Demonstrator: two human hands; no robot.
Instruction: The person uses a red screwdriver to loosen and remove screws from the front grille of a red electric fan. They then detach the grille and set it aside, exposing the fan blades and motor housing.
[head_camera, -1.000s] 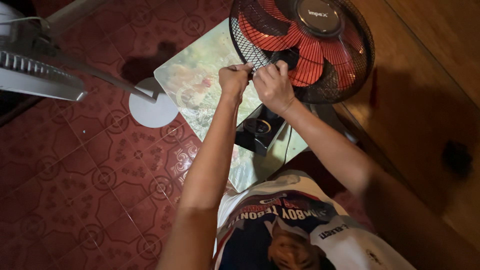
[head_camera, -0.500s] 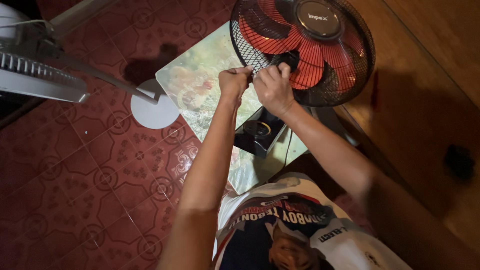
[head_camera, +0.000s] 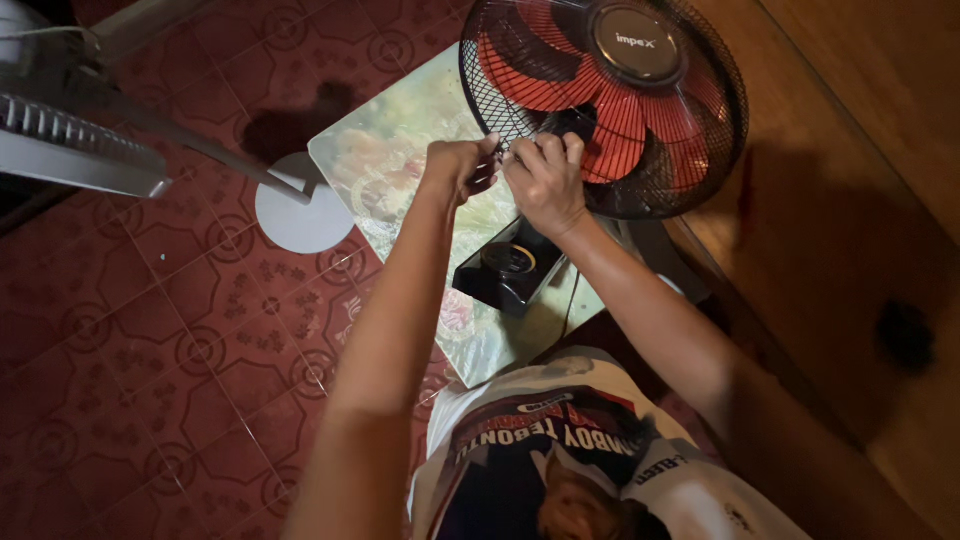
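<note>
- We see a table fan with red blades inside a round black wire guard (head_camera: 640, 120), standing on its black base (head_camera: 515, 265) on a low table with a pale, flower-patterned top (head_camera: 390, 165).
- Our left hand (head_camera: 458, 165) is raised to the lower left rim of the guard, its fingers curled in and pressed together against the wire; whether they pinch a clip or only the wire, we cannot tell.
- Our right hand (head_camera: 545, 180) sits just beside the left one, knuckles up, fingers bent and closed on the same stretch of the rim; what lies under the fingertips is hidden.
- The two hands nearly touch each other at the guard's edge.
- A round dial shows on top of the black base, directly below the hands.
- To the left, a second fan's white round foot (head_camera: 300, 215) rests on the red patterned floor tiles (head_camera: 150, 340), with its grey pole slanting up toward a pale grille (head_camera: 70, 140).
- A wooden surface (head_camera: 860, 130) runs along the right side.
- A printed white shirt (head_camera: 560, 450) fills the bottom edge.
</note>
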